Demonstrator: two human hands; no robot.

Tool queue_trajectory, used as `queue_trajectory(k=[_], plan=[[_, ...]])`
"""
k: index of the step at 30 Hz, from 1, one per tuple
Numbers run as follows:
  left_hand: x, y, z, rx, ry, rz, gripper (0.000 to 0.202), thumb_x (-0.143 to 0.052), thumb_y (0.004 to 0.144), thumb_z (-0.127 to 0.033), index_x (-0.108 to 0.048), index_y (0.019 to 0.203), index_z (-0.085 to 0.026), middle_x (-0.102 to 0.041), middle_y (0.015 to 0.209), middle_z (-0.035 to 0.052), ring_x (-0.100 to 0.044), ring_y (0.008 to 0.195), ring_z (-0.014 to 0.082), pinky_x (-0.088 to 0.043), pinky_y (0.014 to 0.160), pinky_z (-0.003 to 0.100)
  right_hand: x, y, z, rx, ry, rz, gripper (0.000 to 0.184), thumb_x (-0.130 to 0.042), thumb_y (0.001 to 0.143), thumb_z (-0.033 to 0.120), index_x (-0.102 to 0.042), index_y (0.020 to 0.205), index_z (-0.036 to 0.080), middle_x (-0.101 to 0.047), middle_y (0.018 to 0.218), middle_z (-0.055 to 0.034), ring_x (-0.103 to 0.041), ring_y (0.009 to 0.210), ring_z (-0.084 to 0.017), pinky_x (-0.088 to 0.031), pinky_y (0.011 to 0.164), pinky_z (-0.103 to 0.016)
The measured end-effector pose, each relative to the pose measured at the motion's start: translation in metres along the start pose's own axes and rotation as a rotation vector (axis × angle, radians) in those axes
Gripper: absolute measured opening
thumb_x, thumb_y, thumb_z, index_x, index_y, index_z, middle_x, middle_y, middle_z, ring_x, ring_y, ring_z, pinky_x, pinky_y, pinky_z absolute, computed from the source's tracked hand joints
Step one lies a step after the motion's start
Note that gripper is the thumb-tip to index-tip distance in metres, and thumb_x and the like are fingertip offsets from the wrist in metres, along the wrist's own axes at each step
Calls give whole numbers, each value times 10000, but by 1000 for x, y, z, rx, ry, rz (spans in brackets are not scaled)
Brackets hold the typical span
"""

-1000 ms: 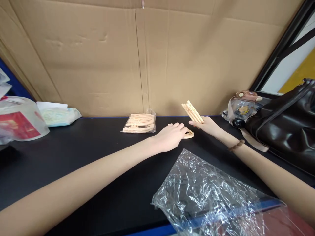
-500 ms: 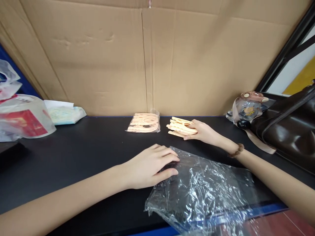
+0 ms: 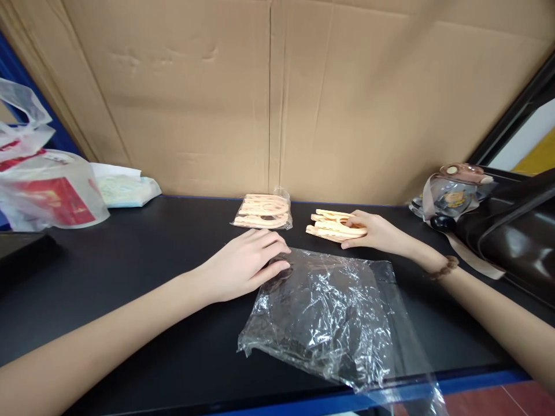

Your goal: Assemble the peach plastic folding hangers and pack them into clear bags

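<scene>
My right hand (image 3: pixel 375 231) is closed around the end of a stack of pale yellow plastic pieces (image 3: pixel 332 225) that look like folded hangers, low over the black tabletop. A beaded band circles that wrist. My left hand (image 3: pixel 249 263) lies palm down with fingers stretched and thumb apart, its fingertips on the upper left corner of a clear plastic bag (image 3: pixel 329 312). The bag is flat and crinkled, and one end hangs over the table's front edge. Beyond my left hand a clear packet of peach-coloured folded hangers (image 3: pixel 263 211) lies against the cardboard.
Cardboard (image 3: pixel 191 104) walls off the back of the black table (image 3: pixel 143 277). At left stand a plastic carrier bag with a tub (image 3: pixel 56 190) and a soft white pack (image 3: pixel 128 188). At right are a clear bottle with a strap (image 3: pixel 453 193) and a dark brown bag (image 3: pixel 515 231).
My left hand and the clear bag have slid left and away from me. My right hand still holds the yellow hangers in nearly the same place. The view has shifted slightly.
</scene>
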State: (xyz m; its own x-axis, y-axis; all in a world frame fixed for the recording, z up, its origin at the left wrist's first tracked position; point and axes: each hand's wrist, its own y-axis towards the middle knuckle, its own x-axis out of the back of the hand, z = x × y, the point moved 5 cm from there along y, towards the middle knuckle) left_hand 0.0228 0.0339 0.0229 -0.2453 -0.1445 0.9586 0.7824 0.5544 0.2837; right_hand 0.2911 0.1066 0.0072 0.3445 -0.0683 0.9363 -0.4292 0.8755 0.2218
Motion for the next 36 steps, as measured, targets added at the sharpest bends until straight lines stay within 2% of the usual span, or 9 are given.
queue_trajectory(k=[5, 18, 20, 24, 26, 29, 32, 34, 36], plan=[[1, -1, -3, -16, -3, -29, 315, -367, 982, -367, -584, 1128, -191, -606, 1128, 55, -545, 1032, 200, -408, 928, 350, 0, 0, 1, -18, 75, -35, 470, -647, 701, 635, -609, 917, 220, -609, 1068, -68, -594, 939, -250, -449, 815, -381], [1, -1, -3, 26, 6, -44, 345, -347, 985, -377, -589, 1128, -177, -615, 1154, 66, -557, 1065, 206, -422, 948, 364, -7, 1, 11, -155, -11, -162, 441, -626, 727, 613, -652, 939, 227, -629, 1059, -76, -620, 909, -270, -458, 803, -402], [-1, -1, -1, 40, -13, -29, 371, -349, 982, -401, -569, 1191, -187, -591, 1240, 72, -538, 1141, 217, -415, 983, 373, -6, 1, 13, -133, -5, -172, 423, -620, 740, 604, -645, 934, 230, -618, 1085, -74, -620, 923, -266, -457, 820, -401], [-12, -2, -1, 38, -70, 63, 473, -353, 967, -476, -441, 1362, -232, -446, 1445, 59, -425, 1308, 230, -351, 1071, 390, -1, 0, 16, -64, 59, -208, 375, -572, 794, 586, -636, 915, 237, -617, 1084, -64, -610, 957, -254, -446, 862, -398], [-16, -2, -1, 38, -82, 109, 490, -334, 970, -483, -414, 1382, -231, -436, 1454, 58, -421, 1313, 224, -342, 1075, 386, -1, 0, 17, -44, 78, -224, 367, -555, 811, 580, -631, 913, 237, -625, 1068, -61, -603, 971, -251, -439, 877, -395], [-17, -1, 0, 76, -84, 134, 483, -308, 982, -464, -422, 1371, -201, -506, 1390, 61, -471, 1262, 209, -362, 1048, 362, 0, 0, 18, -28, 74, -253, 355, -558, 819, 567, -617, 928, 234, -633, 1048, -62, -588, 988, -254, -432, 884, -395], [-14, -1, 3, 137, -77, 127, 474, -293, 985, -462, -446, 1347, -196, -552, 1331, 59, -510, 1211, 210, -384, 1015, 355, 14, -3, 21, -30, 70, -354, 367, -555, 827, 557, -593, 983, 227, -636, 1061, -79, -572, 1018, -271, -424, 893, -413], [-13, -2, 6, 178, -70, 114, 474, -279, 985, -466, -463, 1331, -200, -567, 1308, 60, -532, 1181, 217, -403, 992, 359, 31, -10, 21, -67, 103, -434, 399, -548, 829, 563, -566, 1039, 224, -632, 1093, -92, -574, 1023, -277, -426, 892, -429], [-12, -3, 9, 214, -68, 106, 479, -259, 987, -468, -475, 1319, -199, -581, 1291, 62, -556, 1152, 219, -429, 960, 357, 50, -18, 21, -98, 172, -458, 427, -564, 813, 572, -547, 1073, 233, -624, 1127, -92, -577, 1035, -276, -430, 898, -431]])
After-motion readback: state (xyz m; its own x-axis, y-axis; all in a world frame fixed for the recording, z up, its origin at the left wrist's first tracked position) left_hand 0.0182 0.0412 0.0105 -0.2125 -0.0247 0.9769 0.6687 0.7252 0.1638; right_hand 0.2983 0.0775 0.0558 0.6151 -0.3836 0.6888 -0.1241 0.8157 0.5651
